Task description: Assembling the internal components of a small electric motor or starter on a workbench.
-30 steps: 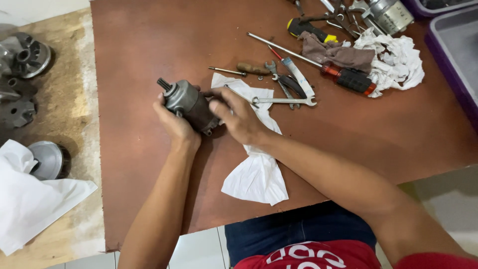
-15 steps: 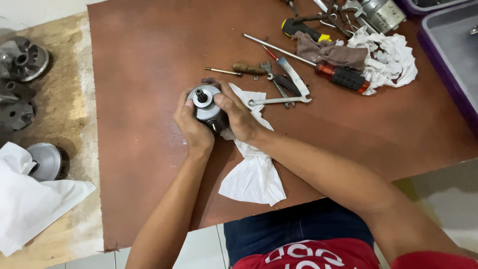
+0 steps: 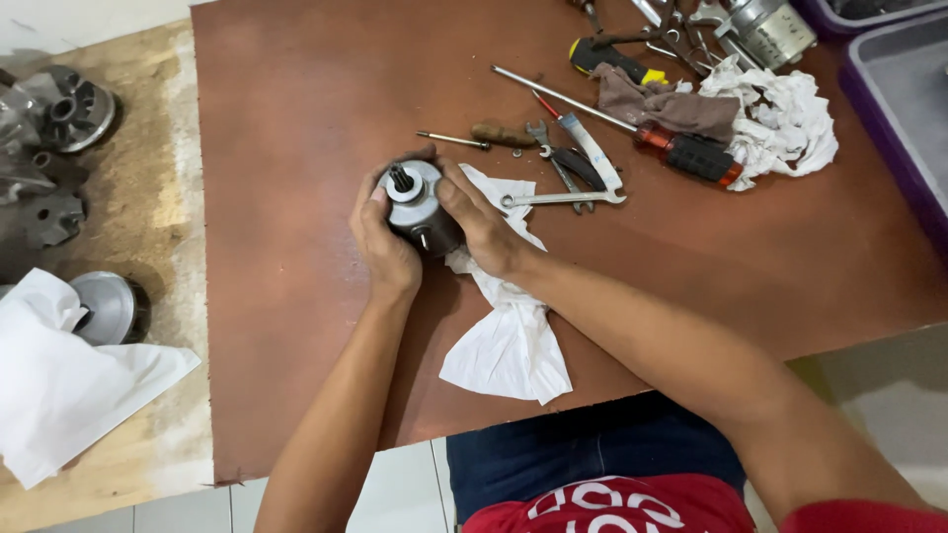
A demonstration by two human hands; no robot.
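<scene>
Both hands gripped a small grey motor point(image 3: 420, 205) above the brown surface point(image 3: 296, 128): left hand point(image 3: 385, 247) cupped its side, right hand point(image 3: 484, 222) clamped opposite, wrists angled inward, over white paper point(image 3: 509, 345).

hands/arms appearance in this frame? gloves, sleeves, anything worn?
Left hand and right hand are both bare: no gloves, rings or watch visible. Forearms are uncovered up to the frame edge; a red sleeve edge shows at the right upper arm. No markings visible.

left hand point(image 3: 385, 242), right hand point(image 3: 484, 222), fingers curled, clasped
</scene>
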